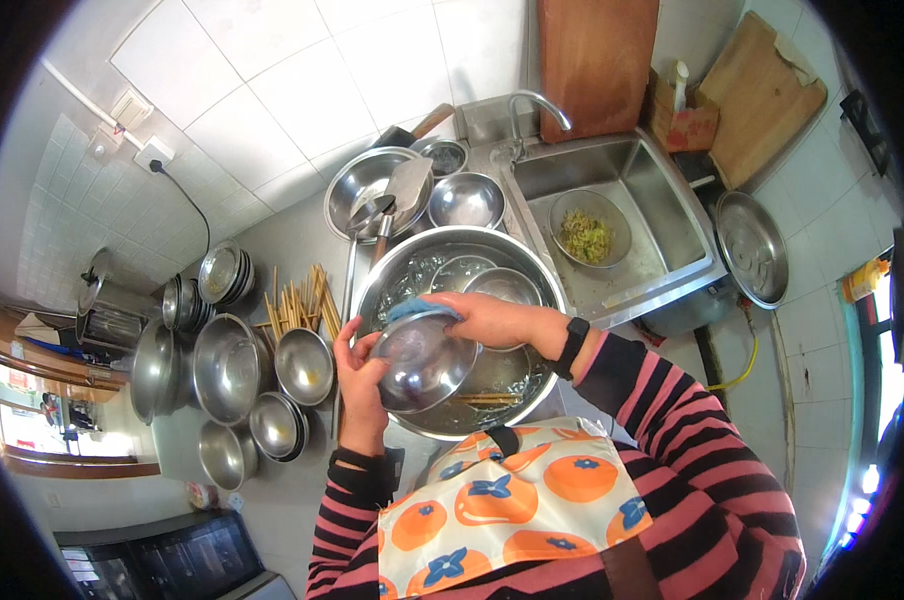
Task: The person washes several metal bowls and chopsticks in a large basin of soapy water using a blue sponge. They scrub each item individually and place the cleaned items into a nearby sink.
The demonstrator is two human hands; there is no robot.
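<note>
Between my hands a stainless steel bowl (426, 367) is tilted above a large metal basin (363, 289) of water. My left hand (362, 382) grips the bowl's left rim, thumb on the near face. With my right hand (489, 315) I press a blue cloth (414, 307) against the bowl's far rim. Inside the basin, another steel bowl (506, 286) sits partly under my right hand. A pair of chopsticks (489, 399) lies in the water near the basin's front.
Left of the basin stand several steel bowls (231, 367) and a bundle of chopsticks (313, 296). Behind it, a pan (339, 191) holds a cleaver (409, 184) and a ladle (369, 212). A sink (662, 225) at right contains a strainer (617, 251) of food scraps, beneath a faucet (538, 97).
</note>
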